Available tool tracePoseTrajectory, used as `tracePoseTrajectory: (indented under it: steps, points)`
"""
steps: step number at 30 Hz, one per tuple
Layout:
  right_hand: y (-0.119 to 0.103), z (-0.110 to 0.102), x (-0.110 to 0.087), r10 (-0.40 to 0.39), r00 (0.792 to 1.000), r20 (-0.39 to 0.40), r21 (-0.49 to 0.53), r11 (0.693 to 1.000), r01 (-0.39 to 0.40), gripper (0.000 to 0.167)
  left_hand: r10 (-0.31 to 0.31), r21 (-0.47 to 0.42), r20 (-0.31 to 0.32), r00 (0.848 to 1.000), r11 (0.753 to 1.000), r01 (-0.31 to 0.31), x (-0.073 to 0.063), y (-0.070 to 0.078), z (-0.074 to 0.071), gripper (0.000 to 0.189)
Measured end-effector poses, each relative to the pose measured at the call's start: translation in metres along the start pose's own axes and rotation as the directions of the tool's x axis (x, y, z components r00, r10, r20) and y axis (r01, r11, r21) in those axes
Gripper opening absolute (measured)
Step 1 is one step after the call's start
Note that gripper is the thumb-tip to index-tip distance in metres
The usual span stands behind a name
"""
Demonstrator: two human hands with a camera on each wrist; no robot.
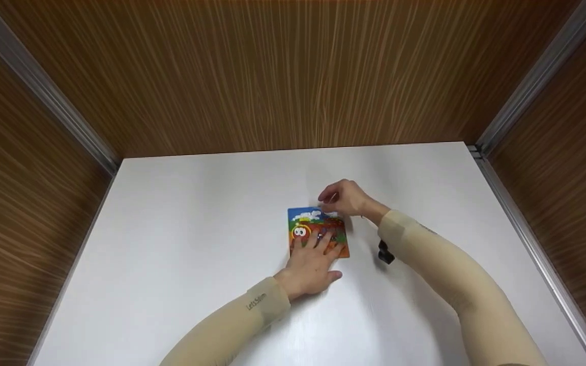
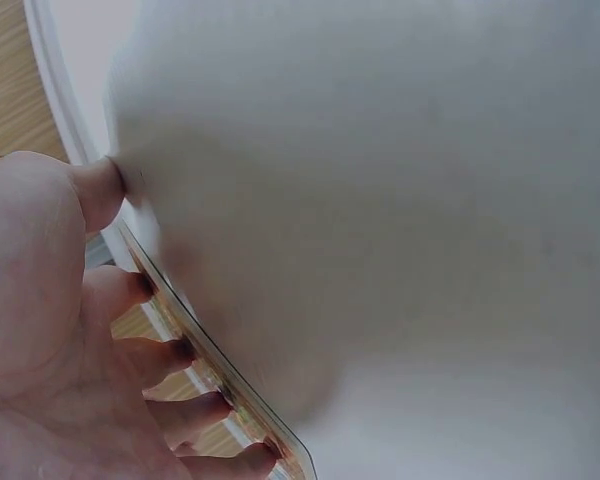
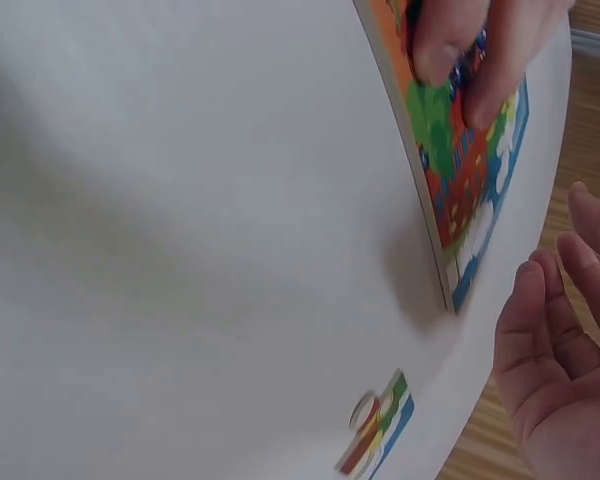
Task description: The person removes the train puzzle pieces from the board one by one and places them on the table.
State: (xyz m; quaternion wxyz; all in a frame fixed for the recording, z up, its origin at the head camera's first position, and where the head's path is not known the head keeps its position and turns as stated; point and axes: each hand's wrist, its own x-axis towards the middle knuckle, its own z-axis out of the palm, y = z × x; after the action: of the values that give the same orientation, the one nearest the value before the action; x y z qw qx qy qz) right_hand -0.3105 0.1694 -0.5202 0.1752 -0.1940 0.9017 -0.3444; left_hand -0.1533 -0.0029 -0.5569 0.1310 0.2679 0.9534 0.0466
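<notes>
Left sleeve (image 1: 227, 320): pale, with lettering near the cuff, reaching in from the bottom of the head view.
Left hand (image 1: 307, 268): palm down over the lower part of the puzzle board (image 1: 318, 222).
Left fingers (image 2: 195, 412): straight and spread wide, gripping nothing. The left wrist view, from below, shows what the head view does not: four tips rest on the board's printed side, while the thumb is clear of it, down by the white tabletop (image 1: 196, 229).
Puzzle board: on the tabletop, near the middle of the head view; blue sky, white clouds and round cartoon eyes show around the fingers. The left wrist view catches it nearly edge-on, as a thin slab.
Right hand (image 1: 350, 199): at the board's upper right corner, fingers bent, a narrow gap between thumb and forefinger. The head view leaves contact unclear; the right wrist view shows the palm, loosely curled, with nothing visible between the fingers.
Loose piece (image 3: 378, 430): plain only in the right wrist view, near the board's corner and apart from it, a rounded tab at its side.
Black object (image 1: 385, 252): just beside the right sleeve (image 1: 440, 259); too small to identify.
</notes>
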Motion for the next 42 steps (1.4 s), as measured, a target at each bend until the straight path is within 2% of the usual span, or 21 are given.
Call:
tracePoseTrajectory:
  steps: [11,16,23,32,37,42]
  points:
    - [-0.004,0.016,0.008,0.004,0.998,0.065,-0.079,0.997,0.001,0.032,0.005,0.03,-0.015,1.0,1.0,-0.005,0.003,0.002,-0.001,0.075]
    - [-0.005,0.018,0.01,0.007,0.998,0.056,-0.119,0.993,0.0,0.033,0.008,-0.001,-0.007,1.0,1.0,-0.008,0.003,0.002,0.001,0.081]
    - [-0.008,0.021,0.012,-0.024,0.999,0.042,-0.162,0.986,0.03,0.031,0.013,0.015,-0.028,1.0,1.0,-0.013,0.003,0.001,0.001,0.081]
    - [-0.009,0.025,0.011,-0.042,0.999,0.013,-0.193,0.98,0.043,0.034,0.008,0.011,-0.012,1.0,1.0,-0.007,0.003,0.001,0.0,0.082]
    - [-0.008,0.026,0.009,-0.016,1.0,-0.001,-0.15,0.989,0.016,0.035,0.006,0.012,-0.005,1.0,1.0,-0.006,0.002,0.001,-0.001,0.083]
    - [-0.006,0.025,0.008,0.002,1.0,-0.017,-0.091,0.996,-0.004,0.028,0.005,-0.007,-0.001,1.0,1.0,-0.005,0.002,0.001,-0.001,0.083]
